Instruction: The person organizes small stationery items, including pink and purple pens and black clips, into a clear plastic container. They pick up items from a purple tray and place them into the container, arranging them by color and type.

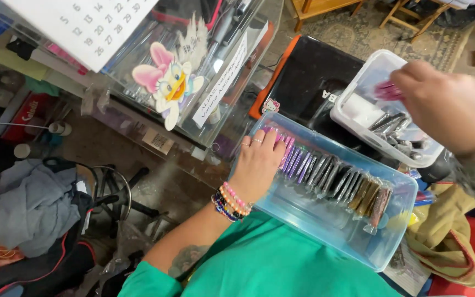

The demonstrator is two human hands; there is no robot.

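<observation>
Packets (331,179) are standing in a row inside the clear blue bin (358,242), the left hand (257,165) is lying released against their purple end, and the right hand (449,104) is pinching a pink packet (387,91) over the white tub (353,118), best kept upright.

- A crowded small shop or home craft-supply stall, judging by the stock on show.
- A clear acrylic display case (204,71) holds pens and tools, with a cartoon duck cutout (166,82) stuck on its front.
- A clear plastic bin (325,220) keeps a tidy row of small packets (331,179) (sorted by colour, purple through black to brown).
- A smaller white tub (358,93) holds more packets.
- A wall calendar (83,27) hangs above.
- Clothes (34,203) lie heaped on a chair; a patterned rug (391,38) covers the floor.
</observation>
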